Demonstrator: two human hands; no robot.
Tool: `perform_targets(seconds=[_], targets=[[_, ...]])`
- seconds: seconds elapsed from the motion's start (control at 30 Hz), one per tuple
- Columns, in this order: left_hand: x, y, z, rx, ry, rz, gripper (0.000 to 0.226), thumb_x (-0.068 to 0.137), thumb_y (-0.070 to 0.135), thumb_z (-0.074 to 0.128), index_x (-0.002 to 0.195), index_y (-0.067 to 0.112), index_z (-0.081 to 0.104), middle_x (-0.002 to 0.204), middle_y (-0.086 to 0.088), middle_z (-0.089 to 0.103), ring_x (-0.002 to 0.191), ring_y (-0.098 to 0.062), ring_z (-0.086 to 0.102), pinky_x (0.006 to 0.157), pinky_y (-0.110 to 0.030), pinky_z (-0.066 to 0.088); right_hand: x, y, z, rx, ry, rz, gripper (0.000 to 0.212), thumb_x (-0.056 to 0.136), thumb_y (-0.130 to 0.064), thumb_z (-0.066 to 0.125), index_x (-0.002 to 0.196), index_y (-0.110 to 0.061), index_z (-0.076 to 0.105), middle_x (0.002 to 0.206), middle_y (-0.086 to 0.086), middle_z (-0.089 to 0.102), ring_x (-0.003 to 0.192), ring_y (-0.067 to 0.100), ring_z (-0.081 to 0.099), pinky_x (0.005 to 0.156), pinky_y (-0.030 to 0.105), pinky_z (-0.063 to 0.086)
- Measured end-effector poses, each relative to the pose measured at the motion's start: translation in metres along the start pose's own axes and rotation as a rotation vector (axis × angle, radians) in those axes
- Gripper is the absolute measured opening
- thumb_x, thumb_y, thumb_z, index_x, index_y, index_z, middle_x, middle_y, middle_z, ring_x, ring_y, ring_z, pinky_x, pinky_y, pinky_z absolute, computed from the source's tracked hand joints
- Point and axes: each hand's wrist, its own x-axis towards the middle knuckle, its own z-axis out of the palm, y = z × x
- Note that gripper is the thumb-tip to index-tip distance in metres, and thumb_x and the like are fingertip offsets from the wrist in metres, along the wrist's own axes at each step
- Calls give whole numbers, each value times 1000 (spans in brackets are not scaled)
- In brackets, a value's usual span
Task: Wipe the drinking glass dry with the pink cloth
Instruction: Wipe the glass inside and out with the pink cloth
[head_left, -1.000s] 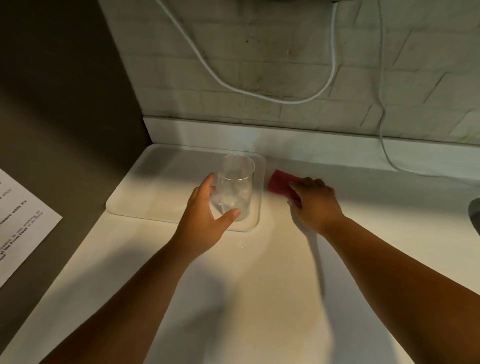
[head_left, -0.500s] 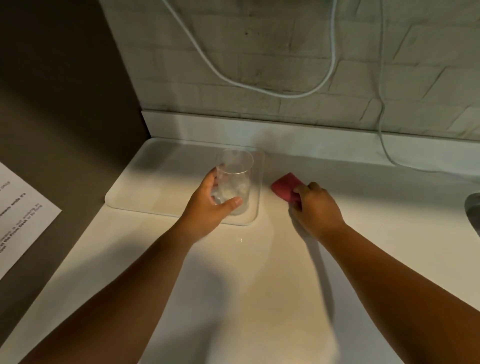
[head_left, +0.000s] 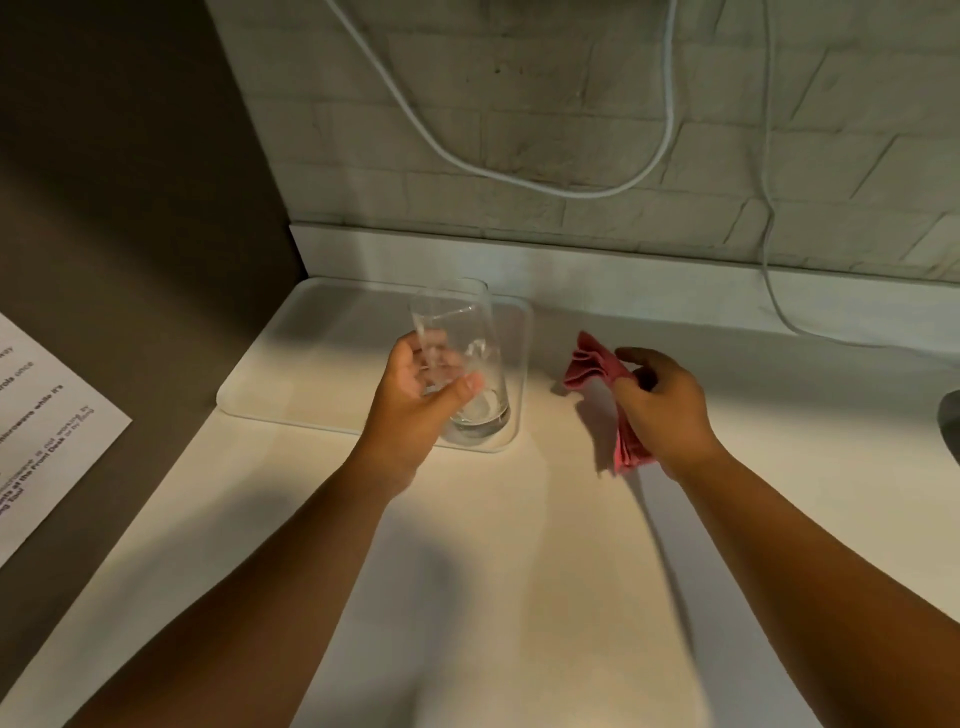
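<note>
A clear drinking glass (head_left: 470, 332) is over the right end of a white tray (head_left: 311, 374), tilted slightly. My left hand (head_left: 415, 400) grips its lower half, thumb in front and fingers behind. To the right, my right hand (head_left: 662, 410) holds the folded pink cloth (head_left: 597, 366) lifted off the counter; one end sticks up to the left of my fingers and the other hangs below my palm. Cloth and glass are apart.
The white counter (head_left: 519, 545) meets a brick wall where white cables (head_left: 519, 176) hang. A dark panel with a printed sheet (head_left: 41, 436) stands on the left. A dark rounded object (head_left: 950, 415) shows at the right edge.
My left hand closed round the glass and tipped it. My right hand took hold of the pink cloth and lifted it off the counter toward me.
</note>
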Motion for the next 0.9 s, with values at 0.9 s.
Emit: perform_targets(seconds=[0.9], targets=[[-101,52,39,-347,58,-338,28,82,46,66,103,27,67,99,-12,77,88,-35,73,69,-46,58,-131,-117,22,419,14,-269,29,99,-29,59,127,-33,65,105,-8,69,93,2,68,75,16,54]])
